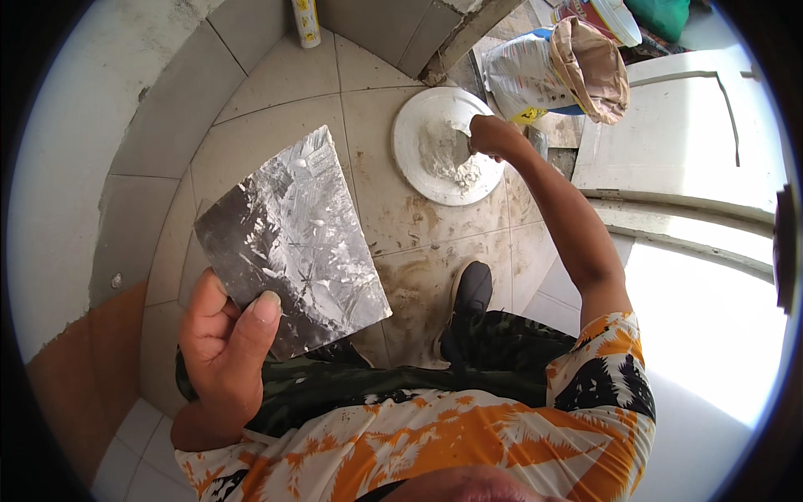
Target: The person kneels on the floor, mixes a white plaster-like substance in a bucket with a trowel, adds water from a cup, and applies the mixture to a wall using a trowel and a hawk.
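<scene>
My left hand grips a dark, flat square board by its lower left corner, thumb on top; white paste is smeared and streaked over much of it. My right hand reaches forward to a round white tray on the tiled floor, its fingers closed on a scraper that is mostly hidden. The scraper is in a heap of pale powdery paste on the tray.
An open paper sack and a bucket sit beyond the tray. A white tube stands by the wall. White panels are at right. A tiled wall curves along the left. My shoe is below the tray.
</scene>
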A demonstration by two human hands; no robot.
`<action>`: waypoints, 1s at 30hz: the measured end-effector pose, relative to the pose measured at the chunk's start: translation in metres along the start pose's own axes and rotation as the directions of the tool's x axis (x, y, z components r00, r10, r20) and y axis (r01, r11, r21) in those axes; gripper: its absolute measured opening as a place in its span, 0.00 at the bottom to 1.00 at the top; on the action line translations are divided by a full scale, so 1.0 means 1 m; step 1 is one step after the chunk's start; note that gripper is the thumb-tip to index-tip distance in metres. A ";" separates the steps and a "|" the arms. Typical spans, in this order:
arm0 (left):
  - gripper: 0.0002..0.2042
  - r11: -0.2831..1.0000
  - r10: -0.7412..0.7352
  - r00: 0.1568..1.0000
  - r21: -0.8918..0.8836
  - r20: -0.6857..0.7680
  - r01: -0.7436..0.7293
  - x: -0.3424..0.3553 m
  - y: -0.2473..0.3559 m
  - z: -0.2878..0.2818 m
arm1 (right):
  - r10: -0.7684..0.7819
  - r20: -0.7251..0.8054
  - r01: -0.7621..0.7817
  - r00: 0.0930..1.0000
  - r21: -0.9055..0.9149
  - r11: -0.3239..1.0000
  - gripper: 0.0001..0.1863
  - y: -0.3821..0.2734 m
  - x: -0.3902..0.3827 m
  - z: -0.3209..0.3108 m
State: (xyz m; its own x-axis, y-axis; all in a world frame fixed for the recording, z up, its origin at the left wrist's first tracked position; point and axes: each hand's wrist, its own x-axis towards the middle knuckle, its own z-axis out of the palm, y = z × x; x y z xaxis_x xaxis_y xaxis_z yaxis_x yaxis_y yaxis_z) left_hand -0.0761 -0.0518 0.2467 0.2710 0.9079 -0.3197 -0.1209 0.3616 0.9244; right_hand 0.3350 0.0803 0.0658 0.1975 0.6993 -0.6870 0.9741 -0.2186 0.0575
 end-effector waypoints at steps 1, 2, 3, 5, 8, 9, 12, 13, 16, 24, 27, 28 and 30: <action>0.16 1.000 0.007 1.000 0.005 0.007 -0.007 0.000 0.000 0.000 | 0.014 0.013 -0.014 1.000 0.039 0.999 0.14 0.008 -0.003 -0.001; 0.14 1.000 0.023 1.000 0.012 0.006 -0.023 0.001 0.003 0.002 | 0.018 0.018 -0.019 1.000 0.076 0.997 0.14 0.016 -0.002 -0.007; 0.12 0.999 0.031 1.000 0.021 -0.004 -0.031 0.000 0.002 0.001 | 0.025 0.039 -0.030 0.999 0.123 0.992 0.13 0.020 -0.008 -0.014; 0.12 0.999 0.028 0.999 0.022 -0.033 -0.027 0.000 0.003 0.004 | 0.074 0.117 -0.092 0.990 0.160 0.983 0.12 0.033 -0.018 -0.013; 0.11 1.000 0.027 1.000 -0.009 0.012 -0.027 0.002 0.005 0.002 | 0.103 0.153 -0.135 0.983 0.212 0.968 0.11 0.074 -0.006 0.035; 0.11 0.999 0.028 0.999 -0.017 0.032 -0.027 0.002 0.005 0.000 | 0.130 0.159 -0.160 0.979 0.190 0.969 0.11 0.079 -0.001 0.051; 0.18 1.000 0.015 1.000 0.015 0.015 -0.016 -0.001 0.000 -0.004 | 0.165 0.278 -0.248 0.946 0.295 0.923 0.13 0.077 0.009 0.058; 0.18 1.000 0.011 1.000 0.007 0.018 -0.012 -0.002 -0.001 -0.004 | 0.147 0.250 -0.225 0.957 0.320 0.920 0.14 0.084 0.008 0.055; 0.16 1.000 0.013 1.000 -0.016 -0.019 -0.013 -0.005 0.000 -0.002 | 0.152 0.305 -0.304 0.940 0.549 0.779 0.11 0.076 -0.004 0.030; 0.11 0.997 0.056 0.998 -0.054 0.035 -0.054 -0.003 0.001 0.002 | 0.160 0.373 -0.317 0.914 0.410 0.855 0.10 0.075 0.021 0.065; 0.11 0.997 0.050 0.999 -0.054 0.016 -0.049 -0.005 0.005 0.001 | 0.117 0.395 -0.349 0.911 0.588 0.730 0.10 0.064 0.004 0.050; 0.11 0.998 0.048 0.999 -0.051 0.008 -0.048 -0.005 0.004 0.001 | 0.085 0.387 -0.327 0.918 0.617 0.716 0.11 0.062 -0.006 0.042; 0.11 0.998 0.040 0.999 -0.044 0.007 -0.039 -0.004 0.004 0.002 | 0.047 0.375 -0.312 0.926 0.687 0.656 0.11 0.061 -0.014 0.032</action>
State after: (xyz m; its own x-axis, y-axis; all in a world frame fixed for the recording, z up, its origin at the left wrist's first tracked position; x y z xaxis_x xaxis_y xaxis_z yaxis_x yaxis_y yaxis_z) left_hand -0.0753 -0.0547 0.2519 0.2727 0.9200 -0.2815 -0.1734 0.3348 0.9262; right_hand 0.3886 0.0352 0.0552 0.1869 0.3817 -0.9052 0.5023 -0.8290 -0.2459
